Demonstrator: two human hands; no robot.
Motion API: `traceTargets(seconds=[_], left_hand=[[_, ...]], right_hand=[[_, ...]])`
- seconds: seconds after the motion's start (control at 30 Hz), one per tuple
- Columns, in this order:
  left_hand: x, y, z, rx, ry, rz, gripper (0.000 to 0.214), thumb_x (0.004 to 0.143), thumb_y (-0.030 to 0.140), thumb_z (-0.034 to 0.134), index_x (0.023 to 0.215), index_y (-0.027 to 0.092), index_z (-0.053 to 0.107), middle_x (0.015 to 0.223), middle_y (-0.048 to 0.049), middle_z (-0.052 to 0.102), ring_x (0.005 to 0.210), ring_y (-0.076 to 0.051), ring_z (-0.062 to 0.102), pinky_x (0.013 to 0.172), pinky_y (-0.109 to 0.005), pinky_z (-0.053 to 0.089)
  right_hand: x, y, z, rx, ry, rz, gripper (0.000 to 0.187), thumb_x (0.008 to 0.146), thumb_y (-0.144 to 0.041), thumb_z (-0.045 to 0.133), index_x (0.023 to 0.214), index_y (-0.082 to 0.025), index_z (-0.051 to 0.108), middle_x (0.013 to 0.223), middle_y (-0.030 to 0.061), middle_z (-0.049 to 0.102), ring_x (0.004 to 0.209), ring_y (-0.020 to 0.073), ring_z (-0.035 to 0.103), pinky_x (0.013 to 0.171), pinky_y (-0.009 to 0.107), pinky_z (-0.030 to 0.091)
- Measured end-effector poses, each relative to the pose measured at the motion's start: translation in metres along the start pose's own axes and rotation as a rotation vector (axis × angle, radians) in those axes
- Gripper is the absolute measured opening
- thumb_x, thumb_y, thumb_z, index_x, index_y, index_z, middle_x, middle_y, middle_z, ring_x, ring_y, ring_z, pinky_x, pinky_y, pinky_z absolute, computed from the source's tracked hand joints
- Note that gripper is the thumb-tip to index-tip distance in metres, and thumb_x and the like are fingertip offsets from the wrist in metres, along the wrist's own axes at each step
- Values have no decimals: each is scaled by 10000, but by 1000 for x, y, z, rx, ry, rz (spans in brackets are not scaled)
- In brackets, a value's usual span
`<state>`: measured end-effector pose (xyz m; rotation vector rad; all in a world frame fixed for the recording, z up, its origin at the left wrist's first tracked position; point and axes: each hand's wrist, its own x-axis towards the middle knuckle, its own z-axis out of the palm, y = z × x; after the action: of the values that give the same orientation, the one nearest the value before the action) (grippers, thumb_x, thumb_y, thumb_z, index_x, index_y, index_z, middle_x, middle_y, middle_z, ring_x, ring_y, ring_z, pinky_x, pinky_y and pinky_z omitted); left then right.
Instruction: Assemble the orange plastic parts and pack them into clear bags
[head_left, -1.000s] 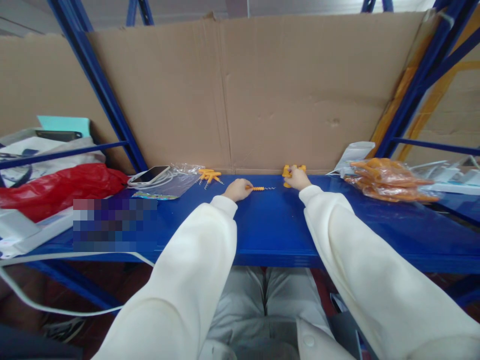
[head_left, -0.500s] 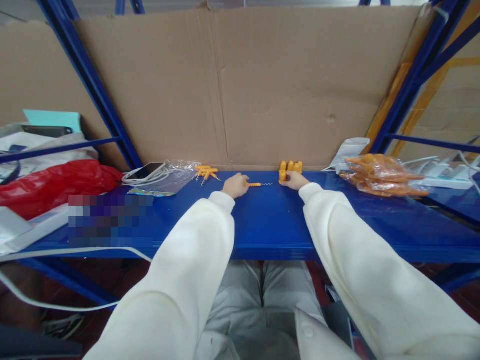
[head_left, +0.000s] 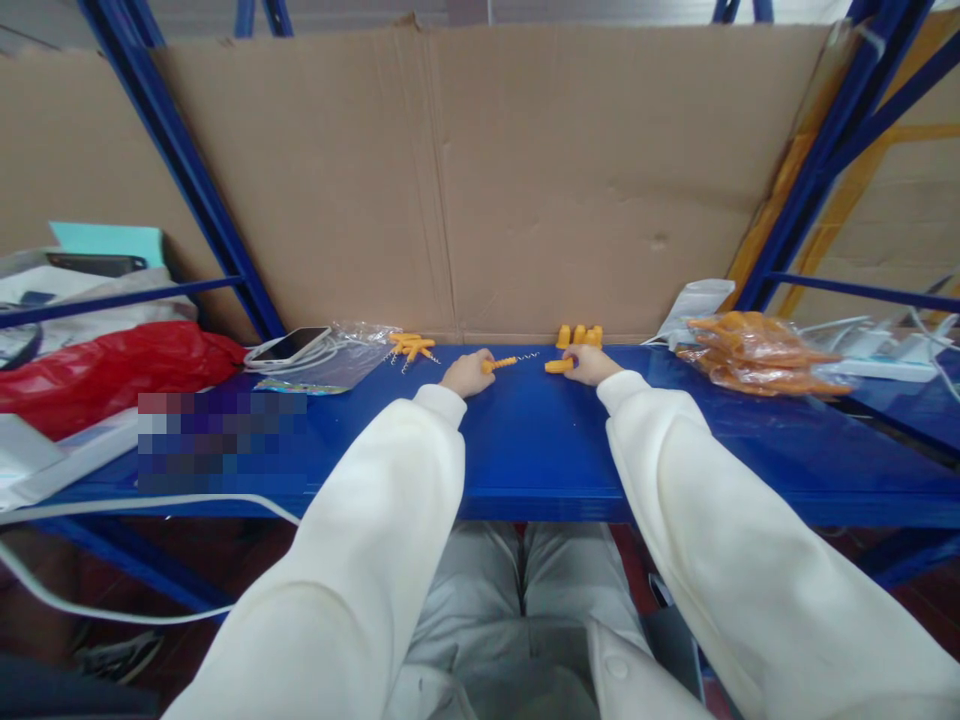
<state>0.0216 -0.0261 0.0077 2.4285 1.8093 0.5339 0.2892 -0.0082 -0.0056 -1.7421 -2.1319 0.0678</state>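
My left hand (head_left: 468, 373) is closed on a yellow corkscrew (head_left: 504, 364), whose metal spiral points right and slightly up. In my right hand (head_left: 591, 365) is a yellow plastic cap-like piece (head_left: 558, 367), held on its side with one end facing the corkscrew. The two parts are apart, with a stretch of blue surface between them. Just behind my right hand, several more yellow cap-like pieces (head_left: 580, 335) stand against the cardboard. Left of my left hand lies a small pile of yellow corkscrews (head_left: 411, 347) with their spirals showing.
A phone (head_left: 296, 345) with white cable and a clear plastic bag (head_left: 352, 360) lie on the blue shelf (head_left: 540, 450) at left, near a red bag (head_left: 127, 365). Orange items in clear bags (head_left: 761, 350) sit at right. Cardboard (head_left: 555, 180) closes off the back.
My right hand has picked up the cap-like piece that stood upright and tipped it onto its side. My left hand has tilted the corkscrew's spiral upward.
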Motion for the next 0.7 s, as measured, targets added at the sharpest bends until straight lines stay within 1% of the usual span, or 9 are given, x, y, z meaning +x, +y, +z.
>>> traceTargets(seconds=[0.1, 0.2, 0.33, 0.47, 0.57, 0.7], left_hand=[[1, -2, 2, -17, 30, 23, 363, 896, 214, 630, 1257, 210, 674, 1039, -89, 785, 998, -252, 732, 866, -300, 531], [3, -4, 4, -23, 47, 38, 367, 891, 230, 653, 1257, 211, 670, 967, -77, 776, 950, -248, 729, 853, -307, 531], [4, -5, 5, -15, 58, 64, 369, 881, 237, 680, 1249, 216, 673, 970, -76, 762, 946, -249, 723, 849, -307, 527], [4, -5, 5, -18, 58, 91, 373, 880, 238, 688, 1252, 220, 669, 970, -69, 754, 936, -243, 719, 843, -306, 524], [4, -5, 5, -26, 61, 103, 377, 878, 238, 691, 1254, 225, 664, 942, -55, 750, 913, -235, 716, 827, -301, 523], [4, -5, 5, -14, 53, 103, 385, 890, 239, 681, 1273, 221, 656, 960, -63, 752, 931, -239, 717, 833, -305, 525]], right_hand=[[6, 10, 7, 74, -2, -36, 427, 823, -277, 765, 1222, -134, 709, 1226, 207, 723, 1157, 415, 679, 1016, 512, 520], [10, 19, 11, 140, 47, -80, 449, 804, -276, 792, 1227, -148, 710, 1190, 197, 735, 1148, 407, 687, 1001, 506, 541], [12, 20, 12, 211, 85, -41, 404, 838, -235, 741, 1228, -137, 700, 1190, 188, 732, 1121, 360, 704, 982, 503, 557], [11, 15, 12, 263, 92, -25, 428, 840, -194, 719, 1259, -119, 676, 1259, 201, 707, 1148, 341, 698, 1012, 504, 540], [12, 15, 14, 284, 107, -30, 414, 835, -204, 717, 1243, -141, 687, 1249, 184, 713, 1124, 324, 706, 1041, 521, 518], [14, 18, 17, 315, 127, -75, 375, 824, -219, 709, 1196, -176, 698, 1188, 146, 729, 1068, 301, 718, 1022, 525, 530]])
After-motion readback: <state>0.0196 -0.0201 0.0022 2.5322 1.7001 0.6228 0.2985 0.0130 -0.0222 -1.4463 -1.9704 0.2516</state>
